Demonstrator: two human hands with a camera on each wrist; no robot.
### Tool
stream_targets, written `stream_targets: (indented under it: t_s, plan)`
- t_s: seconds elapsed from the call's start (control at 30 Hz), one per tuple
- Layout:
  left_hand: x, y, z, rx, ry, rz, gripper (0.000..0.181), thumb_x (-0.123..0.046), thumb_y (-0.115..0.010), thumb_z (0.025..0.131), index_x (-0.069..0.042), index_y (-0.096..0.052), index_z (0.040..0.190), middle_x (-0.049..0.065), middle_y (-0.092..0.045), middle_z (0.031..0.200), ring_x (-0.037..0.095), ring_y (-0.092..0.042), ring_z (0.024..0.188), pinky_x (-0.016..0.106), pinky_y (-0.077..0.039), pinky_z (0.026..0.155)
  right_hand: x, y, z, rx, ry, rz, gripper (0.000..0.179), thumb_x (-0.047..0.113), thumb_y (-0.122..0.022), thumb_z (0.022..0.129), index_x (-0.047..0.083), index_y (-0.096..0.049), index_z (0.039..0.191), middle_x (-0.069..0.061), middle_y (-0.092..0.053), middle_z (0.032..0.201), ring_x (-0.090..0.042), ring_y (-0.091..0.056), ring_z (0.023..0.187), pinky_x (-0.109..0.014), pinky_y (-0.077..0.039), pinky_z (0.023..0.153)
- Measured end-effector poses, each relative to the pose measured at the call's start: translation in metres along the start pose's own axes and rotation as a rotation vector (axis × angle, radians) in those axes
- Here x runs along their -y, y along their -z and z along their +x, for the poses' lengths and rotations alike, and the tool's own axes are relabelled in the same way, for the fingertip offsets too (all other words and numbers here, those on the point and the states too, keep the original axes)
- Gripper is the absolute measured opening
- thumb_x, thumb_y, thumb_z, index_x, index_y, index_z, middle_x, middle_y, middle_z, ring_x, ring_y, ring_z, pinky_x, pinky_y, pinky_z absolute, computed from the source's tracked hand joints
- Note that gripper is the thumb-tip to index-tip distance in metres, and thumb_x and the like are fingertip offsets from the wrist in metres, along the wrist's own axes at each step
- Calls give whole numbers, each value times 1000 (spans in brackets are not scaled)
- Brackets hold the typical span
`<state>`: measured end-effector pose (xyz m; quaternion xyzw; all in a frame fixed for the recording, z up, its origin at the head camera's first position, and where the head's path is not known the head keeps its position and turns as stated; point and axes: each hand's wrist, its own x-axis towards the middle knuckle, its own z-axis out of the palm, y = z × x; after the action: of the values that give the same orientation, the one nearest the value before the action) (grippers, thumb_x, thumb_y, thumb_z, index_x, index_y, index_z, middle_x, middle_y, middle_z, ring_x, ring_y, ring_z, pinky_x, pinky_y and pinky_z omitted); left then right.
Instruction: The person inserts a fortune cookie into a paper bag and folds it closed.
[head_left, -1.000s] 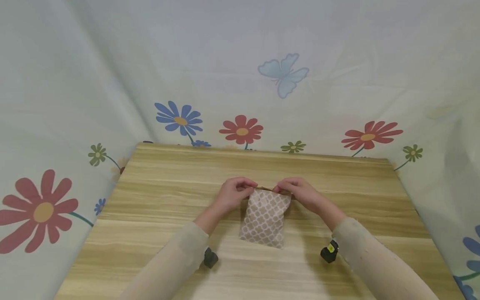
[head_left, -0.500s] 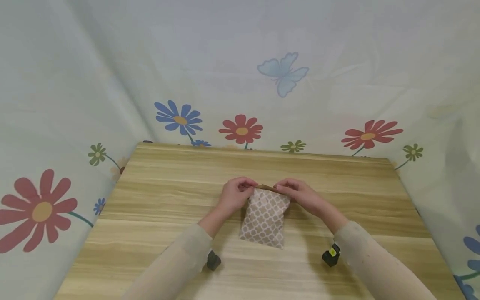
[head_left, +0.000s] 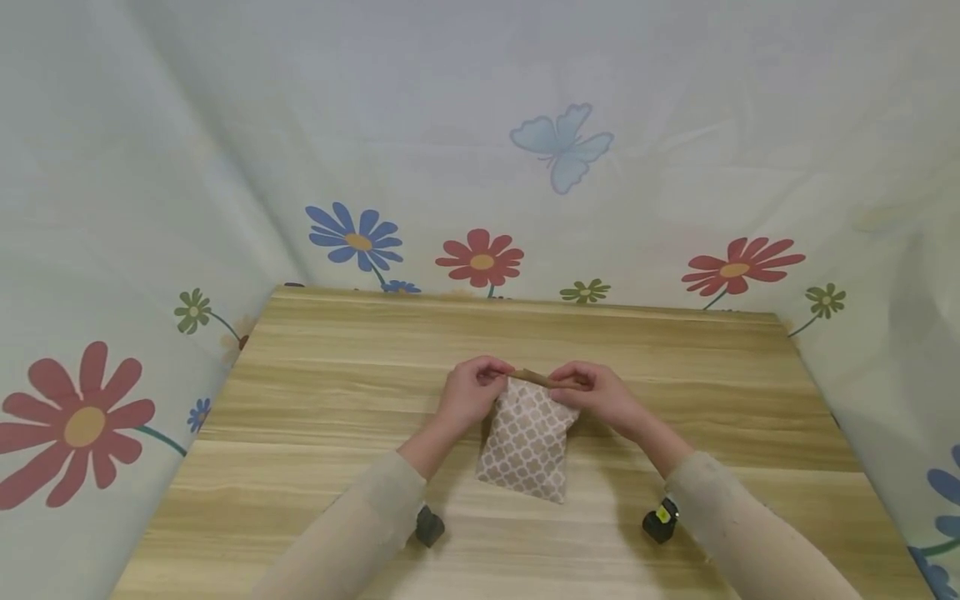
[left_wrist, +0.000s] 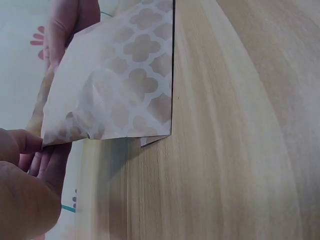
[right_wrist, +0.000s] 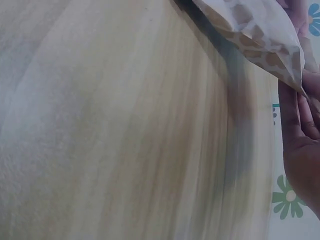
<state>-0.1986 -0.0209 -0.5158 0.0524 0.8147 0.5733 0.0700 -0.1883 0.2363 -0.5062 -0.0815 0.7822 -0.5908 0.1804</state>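
Note:
A paper bag point(head_left: 525, 442) with a tan and white quatrefoil print is in the middle of the table, its far end lifted. Along that end runs a plain brown strip point(head_left: 534, 377), which looks like a folded edge. My left hand point(head_left: 471, 390) pinches the far left corner between thumb and fingers; the left wrist view shows this hand point(left_wrist: 30, 185) at the corner of the bag point(left_wrist: 115, 75). At the far right corner my right hand point(head_left: 600, 400) pinches the edge, thumb on the near side. The right wrist view shows the right hand point(right_wrist: 302, 125) gripping that corner. Whatever the bag contains is hidden.
The wood-grain table point(head_left: 337, 350) reaches back to a white cloth backdrop point(head_left: 420, 125) printed with flowers and a butterfly. Small dark wrist cameras stick out under both sleeves, one on the left point(head_left: 430, 527) and one on the right point(head_left: 660, 522).
The brown edge shows more along the top of the bag. My right thumb has come down onto the printed front while the right fingers stay behind the edge. The left hand has barely moved.

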Motion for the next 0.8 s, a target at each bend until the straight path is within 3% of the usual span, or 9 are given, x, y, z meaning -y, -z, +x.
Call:
stream_targets:
  t_s: [0.2, 0.5, 0.8]
  plan:
    - [-1, -1, -1, -26, -2, -20, 14, -6, -71, 97, -10, -79, 109, 4, -75, 99, 18, -71, 88, 33, -61, 83, -1, -2, -2, -21, 21, -47, 30, 13, -77, 100, 1, -71, 127, -14, -76, 113, -21, -70, 95, -28, -58, 78]
    - [3, -1, -1, 71, 42, -9, 30, -26, -82, 95, -5, -76, 116, 5, -71, 94, 16, -64, 82, 27, -55, 71, -2, -3, -2, -64, 58, -94, 26, 16, -78, 100, 3, -74, 123, -12, -75, 112, -22, -69, 93, -30, -58, 76]
    - [3, -2, 1, 59, 44, -9, 26, -22, -83, 94, -3, -76, 110, 6, -72, 92, 17, -65, 82, 29, -57, 72, -3, -3, -2, -68, 73, -81, 25, 13, -76, 101, 2, -73, 124, -14, -74, 115, -22, -71, 93, -30, -59, 76]
